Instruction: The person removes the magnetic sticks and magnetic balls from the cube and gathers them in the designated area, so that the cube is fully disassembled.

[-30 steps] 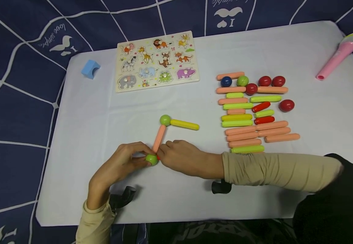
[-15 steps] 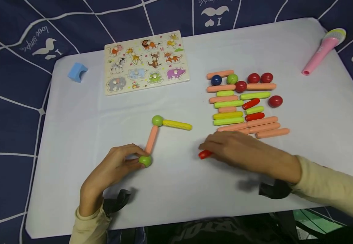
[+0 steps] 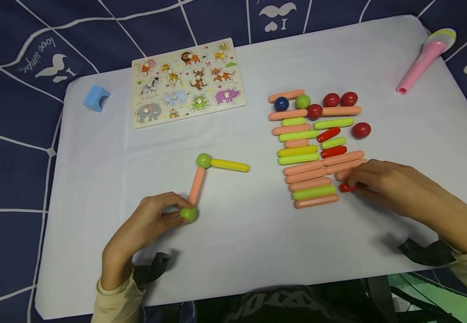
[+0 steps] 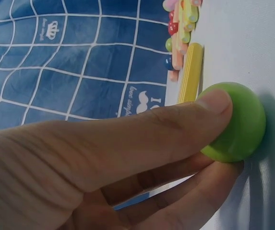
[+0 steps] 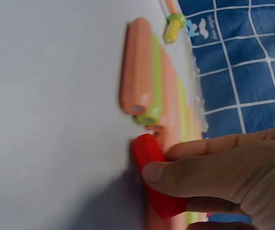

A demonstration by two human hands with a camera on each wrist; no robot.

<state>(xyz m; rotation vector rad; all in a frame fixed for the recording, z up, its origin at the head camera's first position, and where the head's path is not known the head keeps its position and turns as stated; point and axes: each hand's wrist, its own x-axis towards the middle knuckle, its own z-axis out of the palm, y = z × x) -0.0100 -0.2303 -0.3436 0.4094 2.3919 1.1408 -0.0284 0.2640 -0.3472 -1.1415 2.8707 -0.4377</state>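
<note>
My left hand (image 3: 146, 224) pinches a green ball (image 4: 240, 122) between thumb and fingers, low over the white table. A salmon stick (image 3: 196, 186) runs from that ball to a second green ball (image 3: 203, 160), and a yellow stick (image 3: 230, 165) extends rightward from there. At the right, my right hand (image 3: 395, 188) pinches a short red stick (image 5: 154, 175) close beside the rows of sticks. Its fingers partly cover a salmon stick (image 3: 341, 176) lying there. The nearest ones are a salmon stick (image 3: 317, 201) and a light green stick (image 3: 314, 193).
Several red balls (image 3: 361, 130), a blue ball (image 3: 281, 104) and a green ball (image 3: 302, 102) sit among the sticks. An animal puzzle board (image 3: 187, 83) lies at the back, a blue block (image 3: 96, 98) at its left. A pink toy microphone (image 3: 425, 63) lies far right.
My right hand has moved away from the left hand's green ball, carrying the short red stick right to the rows of sticks. The left hand keeps its hold; the head view has shifted slightly.
</note>
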